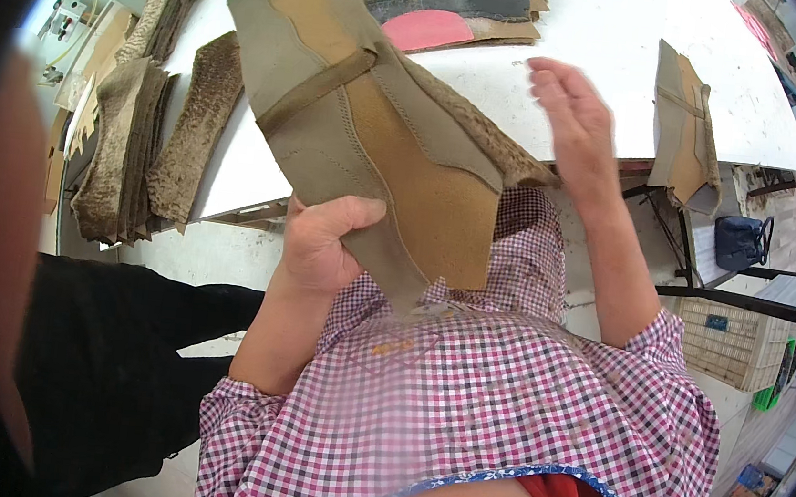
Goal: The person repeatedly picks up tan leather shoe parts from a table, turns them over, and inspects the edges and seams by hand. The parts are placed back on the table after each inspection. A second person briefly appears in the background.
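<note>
A boot upper (pixel 444 171) in olive and tan leather, with stitched seams and a strap across it, is held up at a tilt before my body. Along its right edge shows a brown fleecy lining. My left hand (pixel 322 241) grips its lower left side, thumb on the leather face and the other fingers hidden behind. To the right, my right hand (pixel 578 122) is raised over the table edge, apart from the upper, fingers stretched out and slightly blurred, holding nothing. A similar boot upper (pixel 683 123) hangs over the table's right edge.
On the white table (pixel 620 30) lie stacked fleecy brown pieces (pixel 120 145) at left and a pile of dark pieces (pixel 479 2) with a pink patch (pixel 428 31) at the back. A person in black (pixel 118 365) stands close at left. A crate (pixel 729 343) and dark bag (pixel 741 243) are at right.
</note>
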A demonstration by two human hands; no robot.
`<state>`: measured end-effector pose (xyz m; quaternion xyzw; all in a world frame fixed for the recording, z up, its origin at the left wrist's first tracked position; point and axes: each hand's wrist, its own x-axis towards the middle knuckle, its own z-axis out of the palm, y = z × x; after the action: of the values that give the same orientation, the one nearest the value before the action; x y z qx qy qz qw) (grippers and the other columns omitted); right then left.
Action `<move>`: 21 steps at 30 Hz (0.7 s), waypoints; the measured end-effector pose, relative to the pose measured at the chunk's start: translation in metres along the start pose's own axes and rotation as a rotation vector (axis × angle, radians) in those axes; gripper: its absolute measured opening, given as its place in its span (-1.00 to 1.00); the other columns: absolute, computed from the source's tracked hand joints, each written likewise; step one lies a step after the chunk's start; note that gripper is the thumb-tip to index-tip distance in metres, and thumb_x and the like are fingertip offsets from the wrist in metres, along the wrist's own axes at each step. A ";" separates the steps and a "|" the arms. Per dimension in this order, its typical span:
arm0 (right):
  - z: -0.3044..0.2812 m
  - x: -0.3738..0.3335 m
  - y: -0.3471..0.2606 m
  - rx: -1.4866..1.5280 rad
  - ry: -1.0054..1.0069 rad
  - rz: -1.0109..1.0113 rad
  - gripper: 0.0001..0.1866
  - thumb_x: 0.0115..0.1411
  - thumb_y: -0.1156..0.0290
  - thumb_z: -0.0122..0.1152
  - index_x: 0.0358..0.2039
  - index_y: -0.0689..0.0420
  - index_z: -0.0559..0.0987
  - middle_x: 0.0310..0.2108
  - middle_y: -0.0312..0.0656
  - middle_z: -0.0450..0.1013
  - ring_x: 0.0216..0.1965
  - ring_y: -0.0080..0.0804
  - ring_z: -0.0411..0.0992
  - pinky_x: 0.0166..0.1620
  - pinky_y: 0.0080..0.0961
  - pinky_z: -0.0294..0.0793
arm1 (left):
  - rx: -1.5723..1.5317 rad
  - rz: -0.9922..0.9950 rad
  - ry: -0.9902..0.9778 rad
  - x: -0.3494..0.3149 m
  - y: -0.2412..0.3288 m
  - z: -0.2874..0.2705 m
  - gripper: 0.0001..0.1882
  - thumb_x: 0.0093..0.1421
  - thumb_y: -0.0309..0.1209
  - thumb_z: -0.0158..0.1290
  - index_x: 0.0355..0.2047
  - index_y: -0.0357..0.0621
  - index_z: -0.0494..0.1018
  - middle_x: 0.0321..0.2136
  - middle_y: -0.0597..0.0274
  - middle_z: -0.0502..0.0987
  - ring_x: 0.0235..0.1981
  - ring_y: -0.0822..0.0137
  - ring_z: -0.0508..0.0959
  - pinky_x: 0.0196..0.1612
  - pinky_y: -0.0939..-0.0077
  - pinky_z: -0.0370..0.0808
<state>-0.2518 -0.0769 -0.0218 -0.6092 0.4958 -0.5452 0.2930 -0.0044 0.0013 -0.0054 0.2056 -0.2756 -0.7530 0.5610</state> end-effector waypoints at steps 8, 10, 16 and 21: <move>-0.004 -0.048 -0.063 -0.333 -0.106 -0.513 -0.76 -0.03 0.47 0.39 -0.32 0.22 0.57 -0.37 -0.14 0.50 -0.32 -0.24 0.44 -0.27 -0.43 0.44 | 0.083 0.061 -0.131 0.010 -0.002 0.000 -0.49 0.06 -0.74 -0.17 0.09 -0.46 0.24 -0.02 -0.16 0.43 -0.04 0.01 0.54 -0.02 0.15 0.58; -0.003 -0.048 -0.063 -0.288 -0.141 -0.470 -0.76 -0.03 0.47 0.39 -0.33 0.22 0.57 -0.38 -0.14 0.50 -0.33 -0.24 0.44 -0.27 -0.42 0.44 | 0.161 0.064 -0.166 0.008 0.002 -0.002 -0.46 0.04 -0.75 -0.17 0.10 -0.46 0.23 0.00 -0.16 0.42 -0.02 0.02 0.53 0.00 0.16 0.57; -0.010 -0.046 -0.066 -0.160 -0.319 -0.330 -0.77 0.00 0.44 0.38 -0.35 0.23 0.56 -0.44 -0.16 0.49 -0.37 -0.29 0.46 -0.30 -0.43 0.46 | 0.187 0.070 -0.238 0.007 0.005 -0.008 -0.45 0.03 -0.74 -0.15 0.10 -0.48 0.23 0.02 -0.16 0.41 -0.01 0.02 0.52 0.00 0.15 0.56; -0.014 -0.049 -0.064 -0.101 -0.408 -0.255 -0.79 0.03 0.45 0.35 -0.37 0.25 0.53 -0.46 -0.15 0.49 -0.43 -0.36 0.48 -0.35 -0.47 0.48 | 0.238 0.066 -0.195 0.006 0.001 -0.009 -0.52 0.05 -0.71 -0.10 0.05 -0.46 0.30 -0.03 -0.11 0.46 -0.04 0.08 0.54 -0.04 0.19 0.58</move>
<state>-0.2426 -0.0077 0.0208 -0.7781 0.3723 -0.4180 0.2849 0.0002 -0.0059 -0.0122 0.1875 -0.4227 -0.7126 0.5275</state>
